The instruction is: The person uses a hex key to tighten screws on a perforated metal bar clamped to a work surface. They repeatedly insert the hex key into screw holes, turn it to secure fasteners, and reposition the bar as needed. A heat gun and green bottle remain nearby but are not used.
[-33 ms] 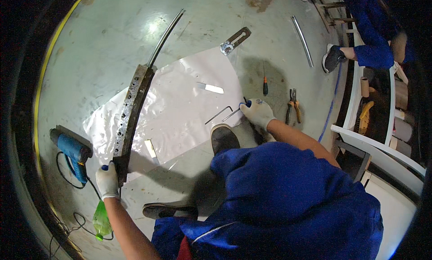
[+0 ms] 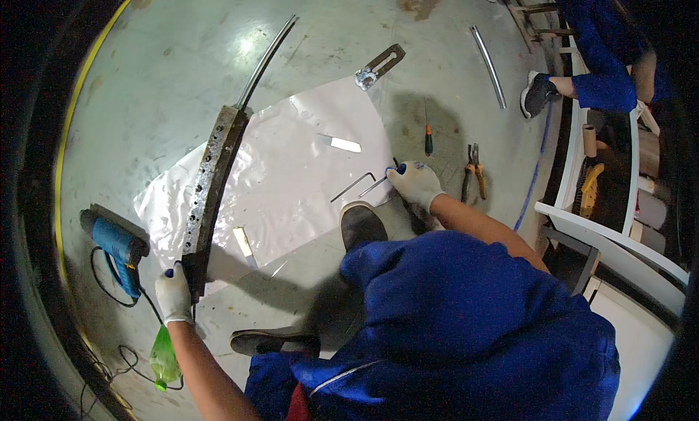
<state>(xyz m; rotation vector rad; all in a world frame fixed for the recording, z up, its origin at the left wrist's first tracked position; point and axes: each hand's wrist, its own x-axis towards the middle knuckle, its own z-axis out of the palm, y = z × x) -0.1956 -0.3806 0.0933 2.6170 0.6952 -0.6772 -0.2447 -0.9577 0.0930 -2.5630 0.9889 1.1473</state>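
A long dark steel block (image 2: 211, 173) with a row of holes along its face lies on a white plastic sheet (image 2: 291, 181). A shiny curved metal tube (image 2: 268, 60) sticks out of its far end. My left hand (image 2: 175, 293), in a white glove, grips the block's near end; part of its fingers is hidden. My gloved right hand (image 2: 419, 182) is closed at the sheet's right edge, pinching the end of a hex key (image 2: 373, 187). Beside it, a second hex key (image 2: 353, 187) lies on the sheet.
Two blades (image 2: 341, 143) (image 2: 244, 243) lie on the sheet; a slotted metal bar (image 2: 382, 65) sits on its far corner. Rightward are a screwdriver (image 2: 428, 139), pliers (image 2: 475, 175), a tube (image 2: 488, 65) and shelving (image 2: 619, 235). A blue heat gun (image 2: 116, 239) and green bottle (image 2: 165, 359) are left. A co-worker's leg (image 2: 597, 92) shows.
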